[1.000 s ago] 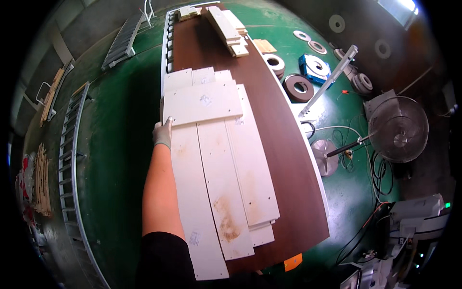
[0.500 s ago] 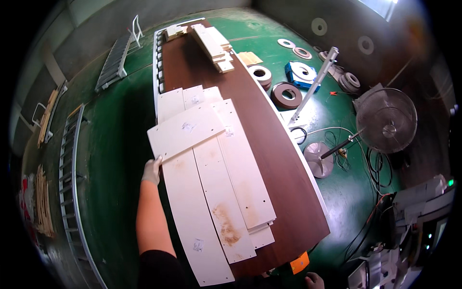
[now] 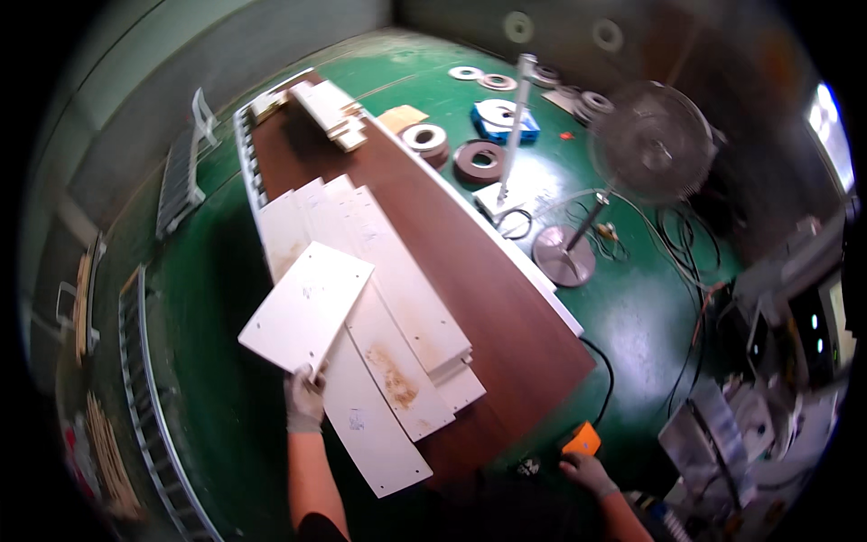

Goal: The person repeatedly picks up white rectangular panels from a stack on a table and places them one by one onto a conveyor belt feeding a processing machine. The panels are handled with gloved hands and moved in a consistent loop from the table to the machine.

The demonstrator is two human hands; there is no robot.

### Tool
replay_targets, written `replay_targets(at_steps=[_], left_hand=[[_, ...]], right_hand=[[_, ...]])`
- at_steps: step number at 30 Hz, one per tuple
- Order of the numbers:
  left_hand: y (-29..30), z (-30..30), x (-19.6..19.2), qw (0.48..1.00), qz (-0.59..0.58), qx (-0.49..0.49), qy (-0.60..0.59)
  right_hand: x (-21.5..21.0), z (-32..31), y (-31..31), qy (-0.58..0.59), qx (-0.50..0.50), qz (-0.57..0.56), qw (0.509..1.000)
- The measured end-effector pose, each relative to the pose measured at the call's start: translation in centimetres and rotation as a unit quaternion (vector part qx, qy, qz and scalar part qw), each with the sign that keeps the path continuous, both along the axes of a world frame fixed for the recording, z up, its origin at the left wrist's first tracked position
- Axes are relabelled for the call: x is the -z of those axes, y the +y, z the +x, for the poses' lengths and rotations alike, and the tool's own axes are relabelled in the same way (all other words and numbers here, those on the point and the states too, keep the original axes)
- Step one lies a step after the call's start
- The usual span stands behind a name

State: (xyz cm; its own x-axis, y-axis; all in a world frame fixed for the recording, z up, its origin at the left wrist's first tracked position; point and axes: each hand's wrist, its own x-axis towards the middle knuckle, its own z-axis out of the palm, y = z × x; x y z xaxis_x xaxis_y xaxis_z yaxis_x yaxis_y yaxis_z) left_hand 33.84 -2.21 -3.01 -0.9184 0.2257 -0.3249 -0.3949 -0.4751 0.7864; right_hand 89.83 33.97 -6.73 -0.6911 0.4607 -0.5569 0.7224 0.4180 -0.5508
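My left hand (image 3: 305,397), in a pale glove, is closed on the near end of a white drilled board (image 3: 312,303). The board is tilted and turned askew; its left part juts past the table's left edge, and its right part overlaps other white boards (image 3: 384,298). These lie side by side and overlapping along the brown table (image 3: 488,298), and one has a brown stain. My right hand (image 3: 589,471), at the lower right past the table's near end, is just below an orange block-shaped thing (image 3: 582,440). Blur hides whether its fingers touch it.
More board stacks (image 3: 330,113) lie at the table's far end. Right of it stand a post (image 3: 517,135), rolls of edging (image 3: 479,163) and a pedestal fan (image 3: 655,144), with cables on the green floor. Machinery (image 3: 713,443) is at the lower right, a metal roller rack (image 3: 149,388) at left.
My left hand has drawn the top white board toward me and swung it round off the stack. My right hand has come further into view beside the orange thing. The whole view has shifted.
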Motion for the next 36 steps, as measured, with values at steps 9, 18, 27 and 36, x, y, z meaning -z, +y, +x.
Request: replay_targets(at_steps=[9, 18, 27, 36], left_hand=[[15.6, 24.8, -4.5, 0.890, 0.174, 0.397, -0.139], [33.9, 46.2, -6.4, 0.588, -0.026, 0.807, 0.037], [41.8, 67.4, -6.4, 0.421, -0.093, 0.875, 0.220], [49.2, 77.6, -6.9, 0.311, -0.068, 0.680, 0.661]], right_hand=[[-10.0, -1.2, -1.7, 0.365, 0.274, -0.287, 0.843], [-12.6, 16.1, -2.4, 0.617, 0.588, -0.289, 0.436], [-7.8, 36.8, 0.0, 0.607, 0.709, -0.162, 0.320], [3.4, 44.5, 5.3, 0.591, 0.791, -0.025, 0.153]])
